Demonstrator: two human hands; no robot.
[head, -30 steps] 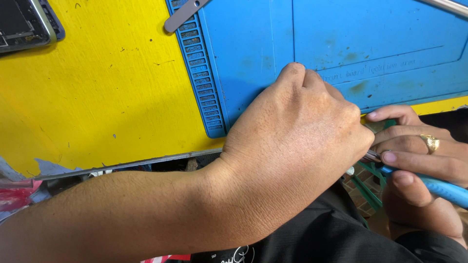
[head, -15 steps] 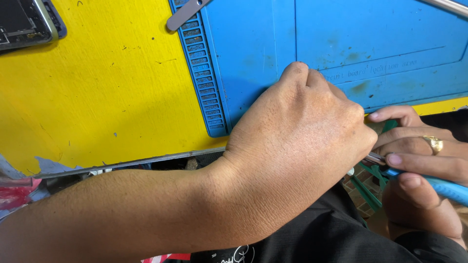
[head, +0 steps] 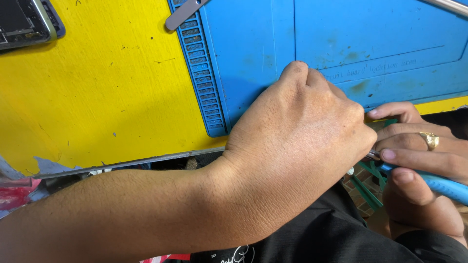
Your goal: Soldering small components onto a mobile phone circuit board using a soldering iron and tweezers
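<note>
My left hand (head: 302,146) reaches in from the left and rests curled at the near edge of the blue work mat (head: 341,48). Its fingers are folded under, so whatever is in them is hidden. My right hand (head: 419,156), with a gold ring (head: 431,140) on one finger, grips a blue-handled tool (head: 438,184). The tool's thin metal shaft (head: 373,155) points left and disappears behind my left hand. A small greenish piece (head: 382,124) peeks out between the two hands.
The mat lies on a yellow tabletop (head: 97,97). An opened phone (head: 27,22) sits at the far left corner. A grey flat metal tool (head: 183,14) lies across the mat's ridged left strip. Black clothing (head: 317,234) and a green grid object (head: 368,182) are below the table edge.
Both hands stay almost still; the right fingers shift slightly on the tool.
</note>
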